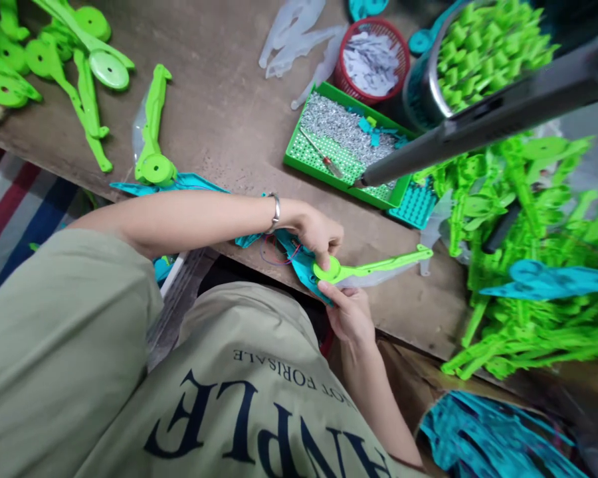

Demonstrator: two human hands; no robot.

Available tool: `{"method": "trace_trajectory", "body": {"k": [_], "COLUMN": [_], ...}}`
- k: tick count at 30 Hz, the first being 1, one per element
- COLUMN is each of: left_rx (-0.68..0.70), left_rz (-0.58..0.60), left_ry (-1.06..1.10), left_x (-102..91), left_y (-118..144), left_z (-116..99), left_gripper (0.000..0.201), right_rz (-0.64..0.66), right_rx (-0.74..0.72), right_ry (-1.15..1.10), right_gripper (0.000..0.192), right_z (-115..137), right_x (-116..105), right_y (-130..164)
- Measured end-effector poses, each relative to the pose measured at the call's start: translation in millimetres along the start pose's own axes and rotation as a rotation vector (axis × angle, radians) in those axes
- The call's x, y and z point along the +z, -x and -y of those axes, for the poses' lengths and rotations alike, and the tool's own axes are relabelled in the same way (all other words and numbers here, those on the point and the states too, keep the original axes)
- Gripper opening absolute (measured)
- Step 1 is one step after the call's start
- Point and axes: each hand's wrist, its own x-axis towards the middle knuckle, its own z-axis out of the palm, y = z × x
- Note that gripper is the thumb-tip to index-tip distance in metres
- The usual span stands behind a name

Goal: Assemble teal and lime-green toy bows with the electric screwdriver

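Note:
My left hand (321,231), with a metal bracelet at the wrist, has its fingers curled and its index fingertip pressed on the round end of a lime-green plastic arm (373,269). A milky translucent piece (379,281) lies along the arm's lower edge. Under the round end is a blue plastic piece (301,265), with thin red and blue wires (293,252) beside it. My right hand (351,315) grips this blue piece from the near side, thumb on top near the green disc and the other fingers partly hidden. Both hands are at the table's front edge.
A green tray (329,180) holds many small metal screws and a screwdriver (327,161). Behind it stand a red basket (346,83) and a metal pot of green parts. Green parts (518,318) pile up at right. A dark grey tool (478,116) juts in over the tray.

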Motion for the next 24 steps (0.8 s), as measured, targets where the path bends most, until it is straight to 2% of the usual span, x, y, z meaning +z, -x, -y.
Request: {"method": "trace_trajectory", "body": {"k": [7,13,20,24], "left_rx": [-0.012,-0.006,0.027,0.027], "left_rz": [0.044,0.056,0.059,0.102], "left_ry": [-0.01,-0.054,-0.042,-0.012], "left_x": [-1.4,-3.4,-4.0,-10.4], "left_y": [5,3,6,5], "left_z": [3,8,10,12], "left_gripper": [0.035,0.032,0.031,0.032], "right_rz": [-0.026,0.037,-0.038,0.026], "right_rx": [0.025,0.074,-0.012,0.0], "right_ry": [-0.072,-0.117,-0.126,-0.144], "right_gripper": [0.049,0.044,0.04,0.041], "right_z": [4,10,0,3], "right_x": [10,9,11,11], "right_y": [-4,-5,-8,-8]}}
